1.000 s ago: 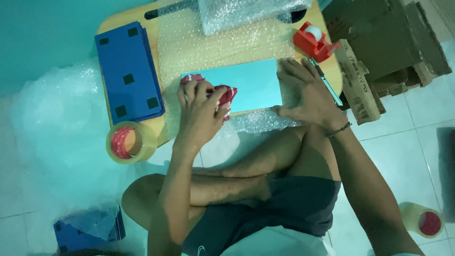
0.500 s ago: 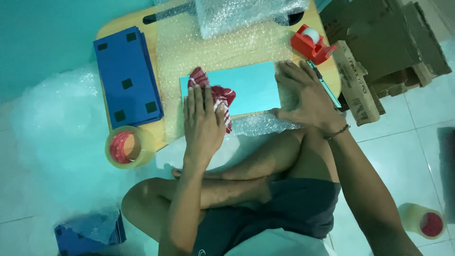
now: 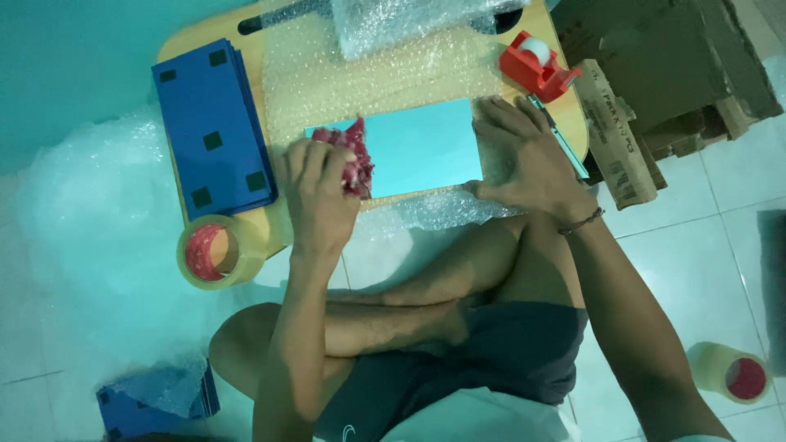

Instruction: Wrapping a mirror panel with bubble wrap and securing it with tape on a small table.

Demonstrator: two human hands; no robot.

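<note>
— While the person sat cross-legged on the tiled floor, where was the flat light blue panel (image 3: pixel 417 147)?

— It lay on the bubble wrap sheet (image 3: pixel 385 74) spread over the low wooden table (image 3: pixel 565 123), close to the table's near edge. The left hand (image 3: pixel 315 196) rested at the panel's left end with its fingers curled partway down onto a crumpled red piece (image 3: pixel 354 155); whether they gripped it or only pressed it could not be told.

— And the other hand?

— The right hand (image 3: pixel 524 160) lay flat and spread on the panel's right end, fingers fully extended, holding nothing, only pinning it down.

— What else stood around?

— A stack of dark blue panels (image 3: pixel 213 123) lay along the table's left edge, a red tape dispenser (image 3: pixel 540 61) sat near the far right corner, and a roll of clear tape (image 3: pixel 217 250) stood on the floor by the near left corner.

— What looked risky?

— The panel sat on slick wrap near the edge, so uneven pressure from either palm could probably have slid it askew or off toward the person's legs. The wrap already hung loose over that edge and might have bunched. The red piece seemed only loosely held and could have slipped out.
</note>
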